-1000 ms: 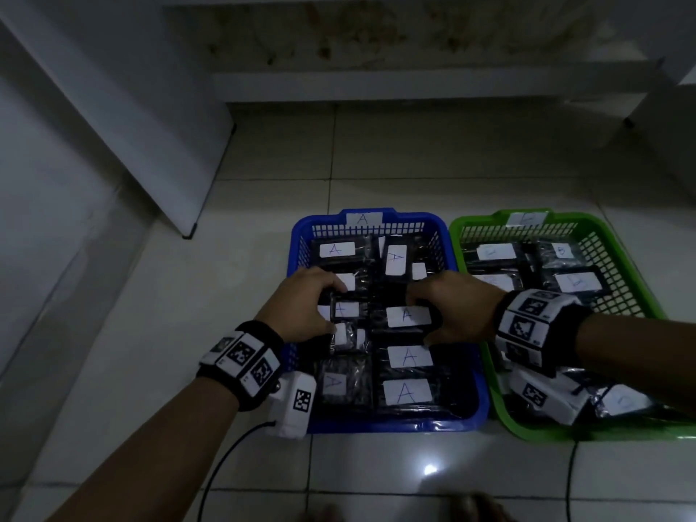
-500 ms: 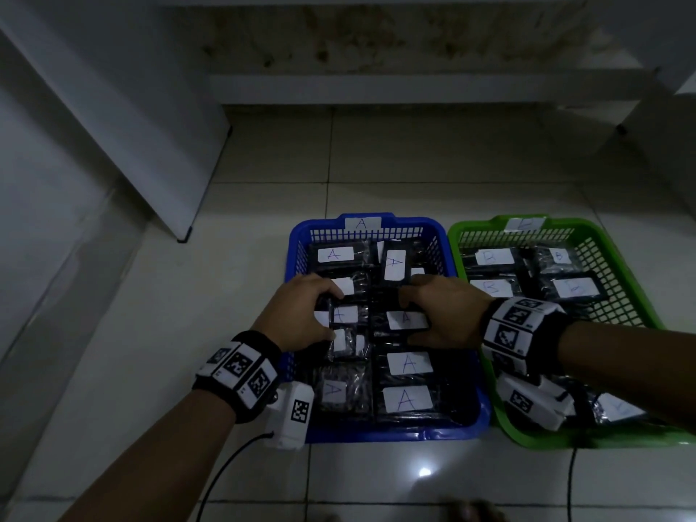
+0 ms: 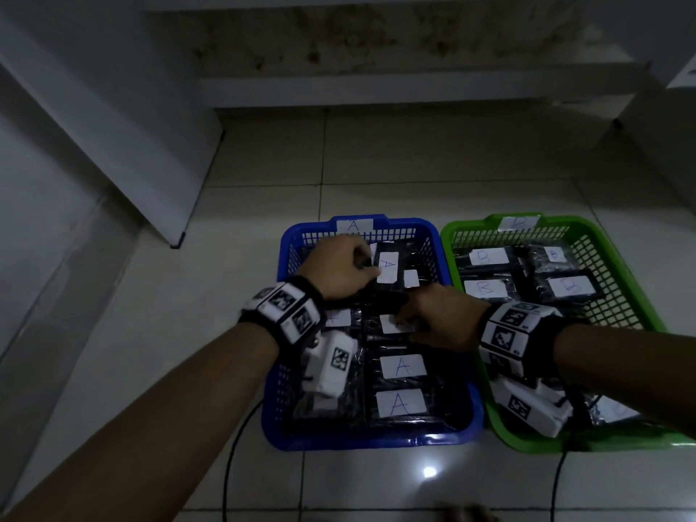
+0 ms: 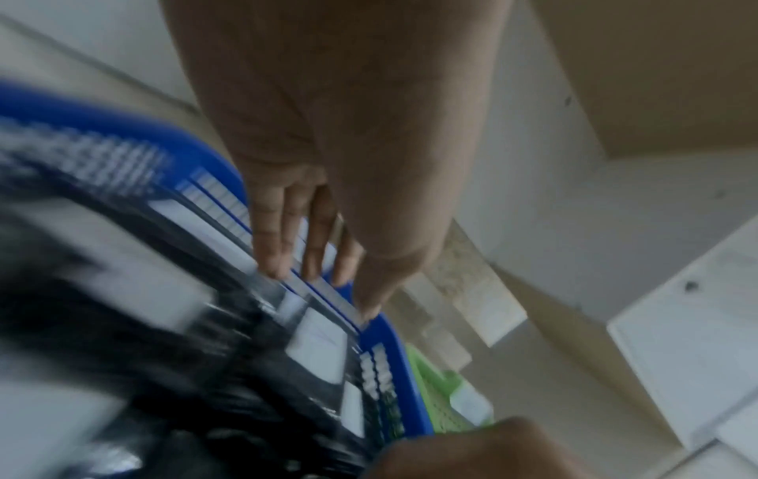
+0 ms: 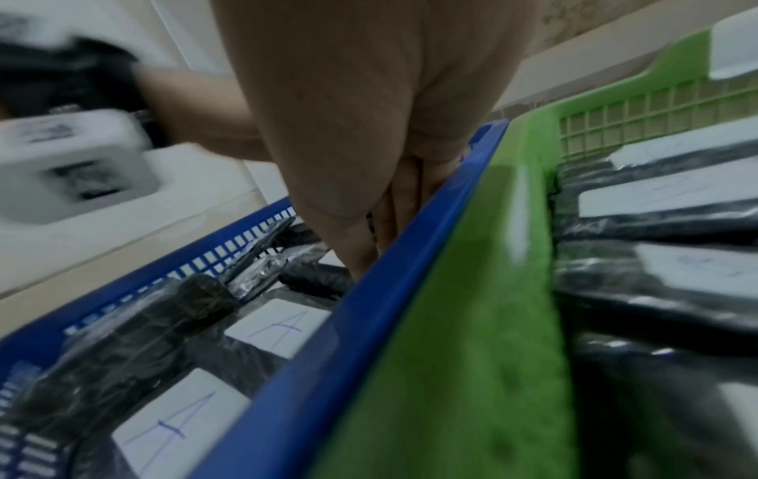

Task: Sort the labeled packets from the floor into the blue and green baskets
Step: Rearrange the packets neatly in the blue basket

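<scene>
The blue basket holds several black packets with white "A" labels. Beside it on the right, the green basket holds black packets labelled "B". My left hand is at the back of the blue basket, its fingertips straight and touching the edge of an upright "A" packet. My right hand lies in the middle of the blue basket, fingers pointing down onto another "A" packet. No packets show on the floor.
A white panel leans against the wall at the left. A low ledge runs along the back wall. Two black cables trail over the tiles in front of the baskets. Bare tiled floor lies behind and left of the baskets.
My left hand has moved from the middle left of the blue basket to its back, onto the upright "A" packet. My right hand stays on the middle packet.
</scene>
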